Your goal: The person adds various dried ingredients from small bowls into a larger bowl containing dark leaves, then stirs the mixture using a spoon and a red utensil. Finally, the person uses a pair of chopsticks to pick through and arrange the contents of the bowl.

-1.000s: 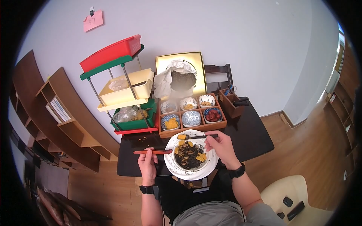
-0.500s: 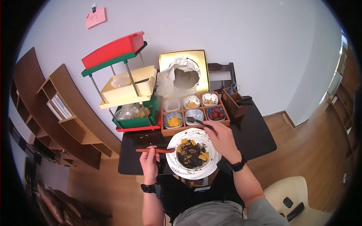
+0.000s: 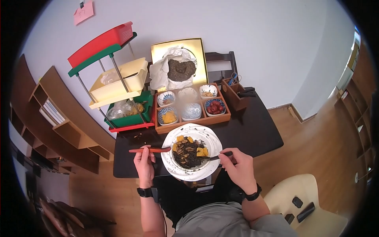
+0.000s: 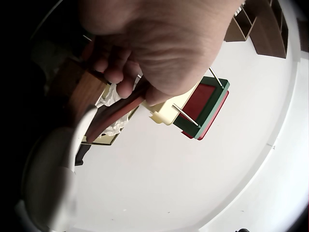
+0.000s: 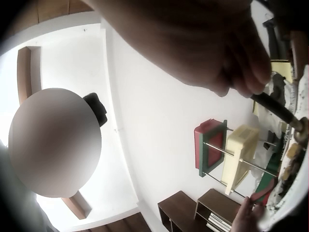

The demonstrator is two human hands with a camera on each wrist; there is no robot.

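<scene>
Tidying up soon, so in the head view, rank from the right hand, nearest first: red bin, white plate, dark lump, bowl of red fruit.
1. White plate, left of the right hand.
2. Bowl of red fruit, front right of wooden tray.
3. Dark lump, beyond the tray.
4. Red bin, top left.

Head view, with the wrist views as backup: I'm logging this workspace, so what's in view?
Table: 1, black, centre
Dish: 1, white, near edge, dark and yellow bits inside
Compartment box: 1, brown, behind dish
Small bowls: 6, white-blue, in compartment box
Lidded case: 1, gold, behind compartment box
Tiered rack: 1, red-green-cream, left
Holder: 1, brown, right
Shelves: several, brown, both sides
Chairs: 2, cream right, dark behind table
Note: 1, pink, wall
Red utensil: 1, red, left hand
Dark utensil: 1, black, right hand
Wristbands: 2, black, wrists
Hands: 2, bare, beside dish
</scene>
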